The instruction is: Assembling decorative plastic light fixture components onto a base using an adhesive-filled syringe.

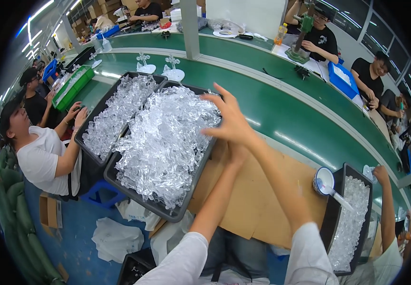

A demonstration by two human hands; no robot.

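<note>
A person's open right hand (233, 116), blurred, spreads its fingers at the right edge of a heap of clear, shiny plastic pieces (167, 137) piled in a dark grey rectangular bin (171, 216), left of both hands. The left hand (237, 151) lies nearer, mostly hidden behind the right wrist; its grip cannot be told. Flat brown cardboard (262, 199) spreads below the forearms.
</note>
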